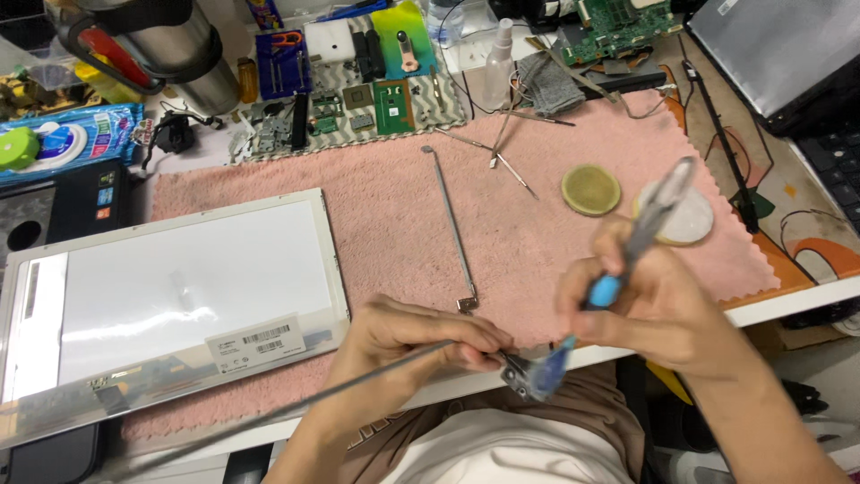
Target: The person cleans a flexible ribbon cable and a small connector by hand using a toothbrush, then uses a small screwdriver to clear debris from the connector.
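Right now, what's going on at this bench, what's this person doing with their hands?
A person sits at a desk covered by a pink towel. The left hand pinches one end of a long thin metal bracket, while the right hand holds a blue-handled screwdriver, its tip at the bracket's hinge end. A bare laptop screen panel lies face down to the left, a second metal bracket lies on the towel, and small circuit boards sit further back.

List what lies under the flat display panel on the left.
The display panel rests on a pink towel, which shows around its top and right edges. Its left end overhangs a dark device. Anything directly beneath the panel is hidden.
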